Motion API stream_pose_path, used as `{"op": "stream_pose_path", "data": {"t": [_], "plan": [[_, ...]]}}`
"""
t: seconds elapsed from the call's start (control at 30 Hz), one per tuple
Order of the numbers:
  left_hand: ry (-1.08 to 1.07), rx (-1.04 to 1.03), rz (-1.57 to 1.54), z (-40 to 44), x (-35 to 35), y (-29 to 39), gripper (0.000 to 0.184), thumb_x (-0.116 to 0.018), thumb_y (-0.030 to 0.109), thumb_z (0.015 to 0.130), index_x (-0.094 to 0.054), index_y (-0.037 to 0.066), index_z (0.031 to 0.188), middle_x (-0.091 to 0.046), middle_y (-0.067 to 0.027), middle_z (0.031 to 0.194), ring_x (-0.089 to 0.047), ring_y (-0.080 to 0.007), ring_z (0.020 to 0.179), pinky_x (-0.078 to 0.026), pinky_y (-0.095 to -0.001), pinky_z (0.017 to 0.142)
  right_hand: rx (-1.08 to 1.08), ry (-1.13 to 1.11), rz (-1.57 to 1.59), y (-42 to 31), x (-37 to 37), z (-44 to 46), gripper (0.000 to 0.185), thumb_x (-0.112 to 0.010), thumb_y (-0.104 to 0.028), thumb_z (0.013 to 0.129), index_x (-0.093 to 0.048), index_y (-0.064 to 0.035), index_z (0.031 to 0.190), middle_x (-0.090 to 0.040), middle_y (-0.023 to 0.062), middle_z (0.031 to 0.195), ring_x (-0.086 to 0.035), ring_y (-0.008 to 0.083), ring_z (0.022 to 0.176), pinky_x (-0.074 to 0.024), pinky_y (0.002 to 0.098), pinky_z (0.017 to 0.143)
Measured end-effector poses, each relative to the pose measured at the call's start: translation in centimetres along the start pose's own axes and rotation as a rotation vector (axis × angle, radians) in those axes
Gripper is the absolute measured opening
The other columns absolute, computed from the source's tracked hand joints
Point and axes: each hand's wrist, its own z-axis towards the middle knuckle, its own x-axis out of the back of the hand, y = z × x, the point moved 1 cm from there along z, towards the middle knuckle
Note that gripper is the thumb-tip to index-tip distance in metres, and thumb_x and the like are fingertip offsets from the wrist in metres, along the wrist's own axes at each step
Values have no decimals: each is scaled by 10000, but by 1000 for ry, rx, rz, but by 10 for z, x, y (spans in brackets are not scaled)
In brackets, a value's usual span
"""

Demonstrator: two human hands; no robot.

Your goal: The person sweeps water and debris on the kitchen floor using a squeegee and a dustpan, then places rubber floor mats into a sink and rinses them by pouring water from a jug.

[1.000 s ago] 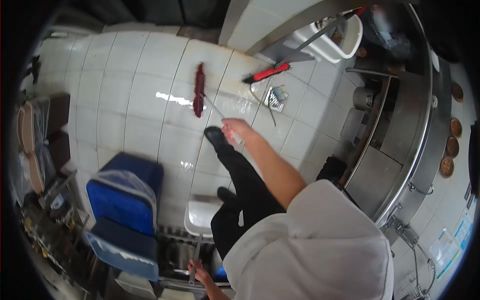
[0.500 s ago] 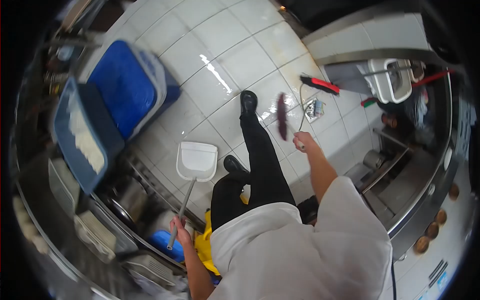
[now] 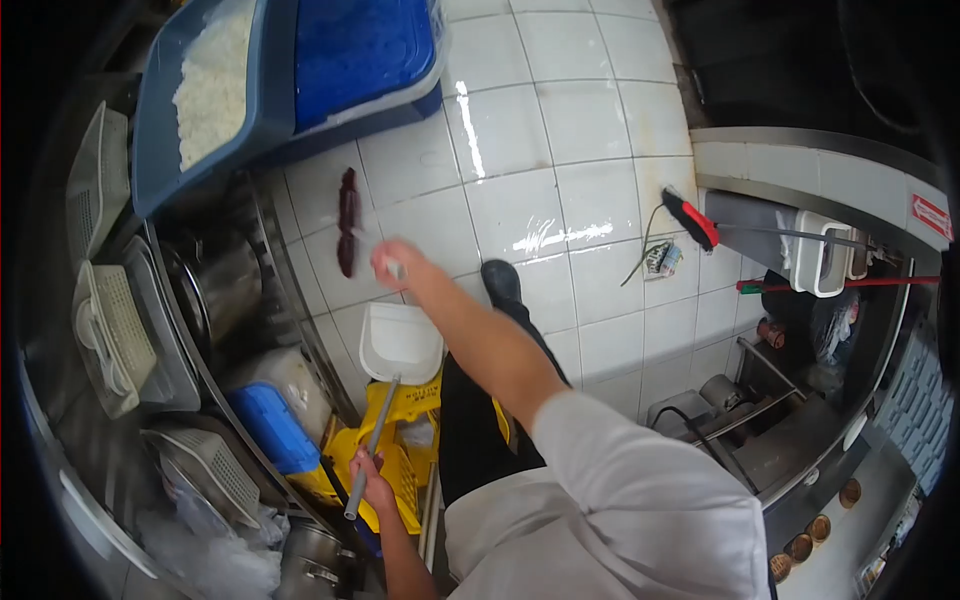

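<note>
The broom (image 3: 348,222), its dark red head slightly blurred, is at the floor left of the person, beyond the dustpan (image 3: 400,345). The right hand (image 3: 392,262) is closed around the broom's handle, reaching across the body, probably because the broom is on the far side. The left hand (image 3: 372,482) grips the dustpan's grey handle (image 3: 378,435) near its upper end; that length seems to let the pan stay low while the person stands. The pan's open side faces away from the person, towards the broom's side; whether it touches the floor is hard to tell. Beside it is a yellow bucket (image 3: 402,478). The white tiled floor (image 3: 510,215) shines in streaks, wet or merely glossy. Beyond the broom stand a blue bin (image 3: 365,65) and a blue-grey tub (image 3: 272,75) holding something white. A red-and-black brush (image 3: 690,218) lies near a floor drain (image 3: 660,262), and metal shelving (image 3: 300,320) lines the left side.
</note>
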Motion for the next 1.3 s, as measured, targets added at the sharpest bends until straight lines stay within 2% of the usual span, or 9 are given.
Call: {"op": "stream_pose_path", "data": {"t": [0.2, 0.37, 0.43, 0.53, 0.63, 0.73, 0.9, 1.13, 1.3], "plan": [[86, 112, -132, -3, 42, -41, 372, -517, 346, 989, -553, -10, 1091, -606, -108, 1078, -642, -182, 839, -522, -285, 772, 328, -3, -503, -61, 243, -33, 222, -620, -83, 865, -599, -47, 1083, -594, 24, 778, -562, 96, 656, -474, 249, 552], [187, 104, -215, 2, 42, -74, 368, -515, 349, 989, -561, -3, 1084, -607, -80, 1049, -633, -168, 842, -508, -277, 762, -179, 407, 487, -79, 379, -183, 274, -423, -175, 928, -436, -117, 661, -426, -10, 510, -409, 98, 372, -351, 231, 326], [232, 126, -251, 0, 34, -79, 373, -513, 350, 989, -562, -7, 1086, -604, -81, 1041, -634, -172, 848, -508, -286, 767, 147, 530, 23, -44, 336, -220, 360, -417, -252, 965, -392, -178, 614, -370, -36, 472, -376, 111, 354, -295, 255, 316], [332, 171, -310, 0, 18, -73, 384, -509, 349, 990, -559, -16, 1096, -598, -91, 1034, -633, -195, 871, -506, -317, 792, -200, 316, 656, -22, 275, -280, 323, -443, -328, 991, -490, -125, 744, -410, -50, 508, -414, 69, 384, -379, 217, 353], [346, 185, -370, 4, 2, -83, 396, -506, 352, 989, -550, -22, 1111, -595, -106, 1042, -632, -217, 906, -499, -320, 816, -304, 422, -308, 1, 182, -272, 351, -443, -363, 990, -547, -36, 914, -510, 30, 614, -483, 107, 429, -442, 255, 384], [351, 191, -334, 3, -14, -114, 426, -522, 401, 971, -556, 2, 1118, -612, -108, 990, -639, -189, 843, -503, -311, 756, 268, 307, -1919, 10, 255, -168, 389, -433, -369, 980, -511, 4, 1059, -626, 288, 838, -630, 437, 772, -502, 509, 681], [406, 38, -117, 10, -22, -125, 293, -533, 285, 970, -590, 0, 1013, -607, -65, 855, -579, -155, 742, -446, -303, 639, 229, 496, -2243, -3, 109, -4, 376, -450, -399, 969, -551, -38, 996, -651, 258, 883, -626, 456, 830, -482, 537, 736], [870, 7, -311, 41, -64, -169, 228, -487, 210, 982, -543, -8, 1019, -578, -137, 999, -565, -264, 995, -464, -409, 866, 1074, -269, -2123, 135, 52, 323, 253, -554, -209, 932, -550, -6, 1084, -624, 242, 867, -607, 440, 776, -486, 512, 657], [1152, 38, -291, 69, -92, -173, 308, -435, 261, 1002, -513, -25, 1086, -571, -207, 1105, -556, -272, 1011, -449, -405, 920, 826, -774, -2012, 288, -78, 487, 382, -537, -121, 813, -525, 0, 1175, -643, 260, 919, -598, 457, 892, -484, 489, 776]]}}
